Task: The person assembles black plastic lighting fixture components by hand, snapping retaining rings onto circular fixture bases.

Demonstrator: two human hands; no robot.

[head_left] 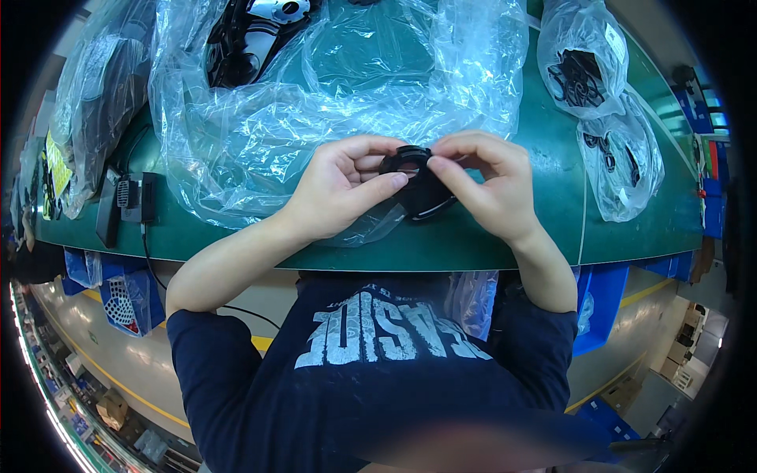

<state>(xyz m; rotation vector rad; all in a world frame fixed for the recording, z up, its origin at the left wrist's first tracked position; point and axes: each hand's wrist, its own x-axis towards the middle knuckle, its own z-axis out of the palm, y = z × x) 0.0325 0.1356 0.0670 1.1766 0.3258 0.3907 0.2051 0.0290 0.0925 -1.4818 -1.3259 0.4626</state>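
Note:
Both my hands meet above the near edge of a green workbench [552,229]. Between them is a small black round plastic part [422,185]. My left hand [343,185] grips its left side with thumb and fingers curled over the rim. My right hand [485,177] pinches its upper right edge with fingertips. Much of the part is hidden by my fingers.
A large crumpled clear plastic bag [315,87] covers the middle of the bench, with black parts [236,39] at its far end. Two smaller bags of black rings [579,71] [619,158] lie at the right. A black device with a cable [130,201] lies left. Blue bins [126,299] hang below.

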